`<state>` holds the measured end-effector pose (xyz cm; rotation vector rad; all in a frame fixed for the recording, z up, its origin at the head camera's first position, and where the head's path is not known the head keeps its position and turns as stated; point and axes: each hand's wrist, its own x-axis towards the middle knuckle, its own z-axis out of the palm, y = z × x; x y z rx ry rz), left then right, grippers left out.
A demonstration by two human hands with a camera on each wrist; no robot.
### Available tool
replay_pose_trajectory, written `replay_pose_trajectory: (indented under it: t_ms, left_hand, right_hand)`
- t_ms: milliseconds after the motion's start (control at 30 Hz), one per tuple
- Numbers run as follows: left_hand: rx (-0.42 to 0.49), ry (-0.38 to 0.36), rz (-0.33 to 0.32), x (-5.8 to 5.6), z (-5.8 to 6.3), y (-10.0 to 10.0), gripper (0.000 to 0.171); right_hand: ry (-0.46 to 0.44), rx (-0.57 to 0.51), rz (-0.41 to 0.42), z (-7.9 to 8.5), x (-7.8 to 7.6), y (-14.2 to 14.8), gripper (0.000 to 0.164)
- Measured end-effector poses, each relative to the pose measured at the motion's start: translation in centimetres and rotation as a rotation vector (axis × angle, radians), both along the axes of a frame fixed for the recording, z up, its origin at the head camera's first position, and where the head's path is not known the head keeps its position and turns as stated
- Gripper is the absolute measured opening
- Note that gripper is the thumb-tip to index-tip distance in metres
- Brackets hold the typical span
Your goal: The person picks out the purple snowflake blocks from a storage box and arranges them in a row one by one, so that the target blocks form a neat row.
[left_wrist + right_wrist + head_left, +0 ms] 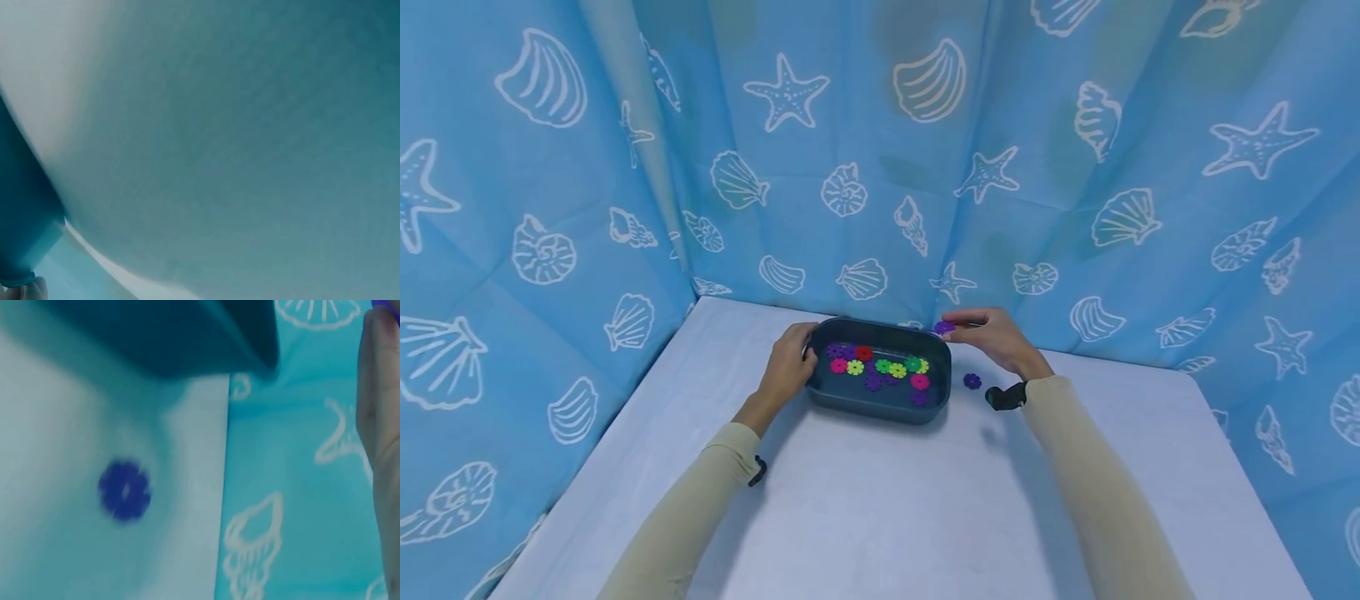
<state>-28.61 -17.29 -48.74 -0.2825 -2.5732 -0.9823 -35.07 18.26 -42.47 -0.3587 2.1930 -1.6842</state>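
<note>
A dark grey plastic tub stands toward the back of the white table. My left hand grips its left end, thumb at the rim and fingers on the outer wall. Inside lie several flower-shaped discs in purple, red, pink, yellow and green, such as a red disc. Just beyond the tub's back right corner, my right hand pinches a purple flower-shaped disc between thumb and fingers. Another purple disc lies flat on the table, right of the tub and below the right wrist.
A blue curtain with white shells and starfish hangs along the back and sides of the white table. Most of the left wrist view is filled by a blurred pale surface, with the tub's wall at its left edge.
</note>
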Motion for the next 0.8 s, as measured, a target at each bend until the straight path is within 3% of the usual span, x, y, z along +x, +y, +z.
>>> replay_pose_trajectory:
  t_ms: [267, 467, 800]
  left_hand:
    - [0.006, 0.002, -0.006, 0.0, -0.1, 0.0, 0.044]
    - [-0.001, -0.004, 0.008, 0.2, 0.2, 0.1, 0.044]
    - [-0.005, -0.015, 0.006, 0.1, 0.1, 0.2, 0.044]
  right_hand:
    - [0.033, 0.133, -0.151, -1.6, 1.5, 4.8, 0.058]
    - [0.072, 0.252, -0.167, -3.7, 2.4, 7.3, 0.062]
    - [0.085, 0.461, -0.187, -6.4, 2.9, 8.8, 0.046]
